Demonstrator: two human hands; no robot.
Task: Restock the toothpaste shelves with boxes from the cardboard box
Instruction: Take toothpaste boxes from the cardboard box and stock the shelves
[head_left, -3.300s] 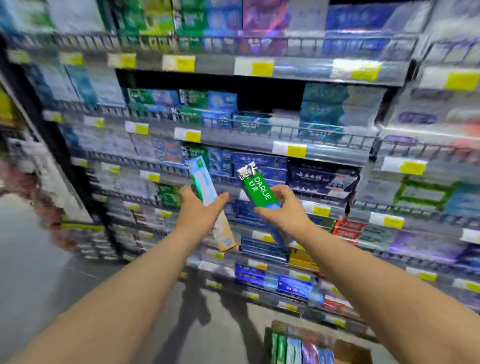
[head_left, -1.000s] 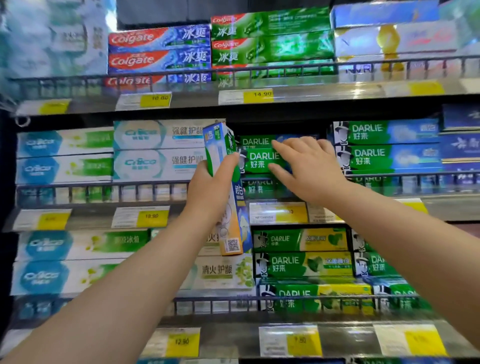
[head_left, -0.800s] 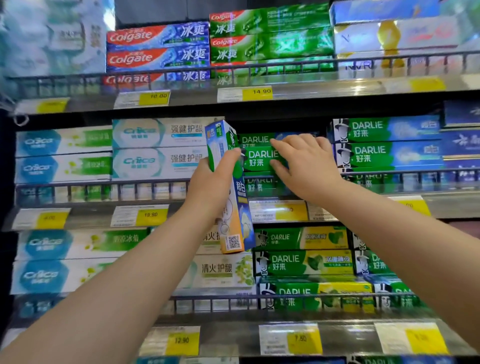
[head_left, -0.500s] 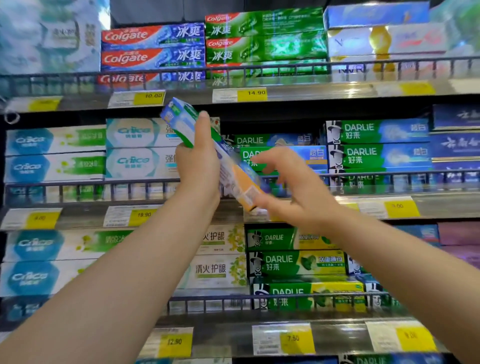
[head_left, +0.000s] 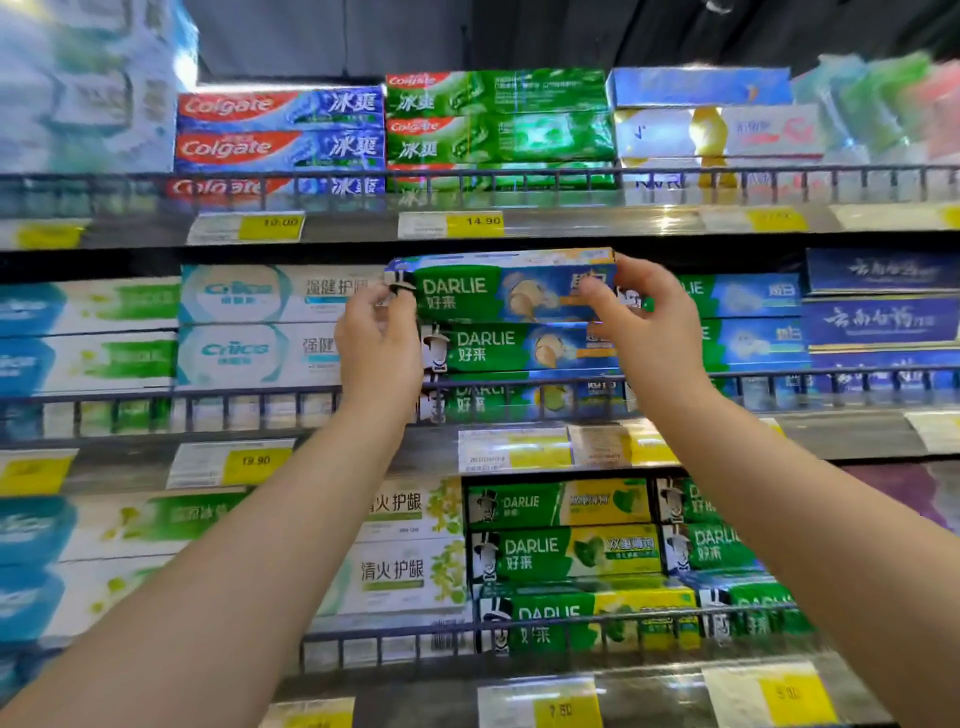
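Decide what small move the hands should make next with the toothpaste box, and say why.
Probably slide the toothpaste box back onto the stack of matching boxes and let go. The left hand and right hand pinch its ends, holding it level, directly over that stack, so it looks lined up.

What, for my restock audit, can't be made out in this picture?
Head view only.
Green and blue Darlie toothpaste box: both ends covered by the left hand and right hand; whether it rests on the stack beneath is unclear.
Yellow and white price label under that stack: blurred, unreadable.
Pale stacked boxes at top left: blurred, brand illegible.
Cardboard supply box: outside the frame.
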